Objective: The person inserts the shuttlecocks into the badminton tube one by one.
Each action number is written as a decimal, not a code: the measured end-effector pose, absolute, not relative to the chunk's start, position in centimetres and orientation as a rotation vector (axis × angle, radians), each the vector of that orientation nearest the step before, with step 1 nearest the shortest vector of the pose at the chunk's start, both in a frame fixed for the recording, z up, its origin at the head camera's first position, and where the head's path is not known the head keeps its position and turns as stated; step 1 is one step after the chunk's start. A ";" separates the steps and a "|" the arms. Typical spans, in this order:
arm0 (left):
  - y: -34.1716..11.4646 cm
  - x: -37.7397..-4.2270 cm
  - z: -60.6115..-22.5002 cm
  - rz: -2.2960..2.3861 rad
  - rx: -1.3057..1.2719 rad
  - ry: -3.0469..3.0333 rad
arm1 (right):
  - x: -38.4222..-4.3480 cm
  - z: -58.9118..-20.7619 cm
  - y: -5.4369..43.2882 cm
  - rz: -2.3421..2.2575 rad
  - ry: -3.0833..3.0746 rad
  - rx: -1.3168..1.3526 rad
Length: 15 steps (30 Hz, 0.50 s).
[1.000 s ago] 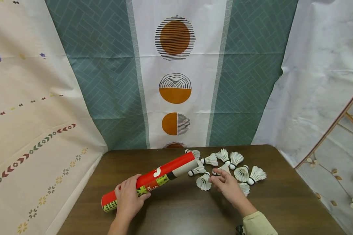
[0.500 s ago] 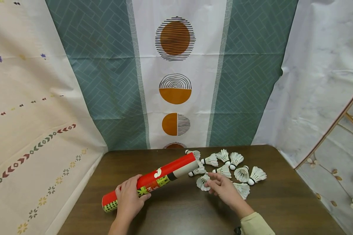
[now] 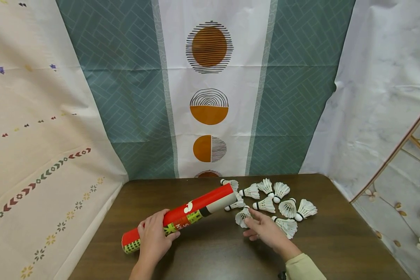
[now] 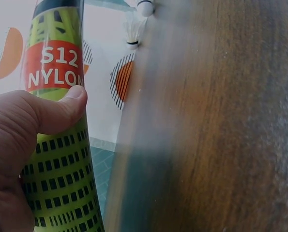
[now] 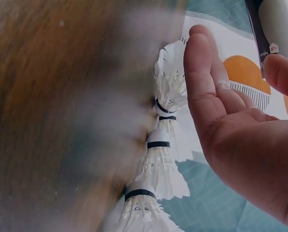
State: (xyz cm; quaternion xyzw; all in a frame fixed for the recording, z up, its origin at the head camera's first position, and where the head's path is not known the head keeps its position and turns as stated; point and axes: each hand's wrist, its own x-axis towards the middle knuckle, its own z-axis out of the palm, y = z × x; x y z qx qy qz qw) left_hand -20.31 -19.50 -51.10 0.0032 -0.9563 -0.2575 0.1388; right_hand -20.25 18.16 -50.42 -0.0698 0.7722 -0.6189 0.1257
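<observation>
My left hand [image 3: 154,237] grips a long red and green shuttlecock tube [image 3: 215,196] by its lower part. The tube slants up to the right, its pale end toward the shuttlecocks. In the left wrist view the thumb [image 4: 68,108] lies across the tube, just under the word NYLON. My right hand [image 3: 267,231] is right beside the nearest white feather shuttlecock [image 3: 242,218], its fingertips overlapping that shuttlecock's right side. In the right wrist view its fingers [image 5: 202,82] are fairly straight, with a gap to the thumb and nothing between them.
Several more shuttlecocks lie scattered beyond and around the right hand, one of them a shuttlecock [image 3: 287,226] just behind it and another a shuttlecock [image 3: 305,209] farthest right. All are on a dark wooden table [image 3: 213,256]. A patterned cloth [image 3: 210,89] hangs at the table's back edge.
My right hand has moved left and slightly toward me, from over the middle shuttlecocks to the nearest one, uncovering those behind it. My left hand and the tube keep their place.
</observation>
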 end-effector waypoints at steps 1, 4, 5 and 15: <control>-19.5 -20.3 -51.1 -0.744 0.009 -2.765 | -20.2 -50.4 18.1 -1.803 2.252 -0.203; -19.5 -20.3 -51.1 -0.746 0.007 -2.766 | -20.2 -50.5 18.1 -1.805 2.265 -0.196; -19.5 -20.2 -51.2 -0.745 0.006 -2.765 | -20.3 -50.6 18.1 -1.803 2.273 -0.191; -19.6 -20.1 -51.2 -0.751 -0.007 -2.735 | -20.9 -50.8 18.1 -1.666 2.828 0.114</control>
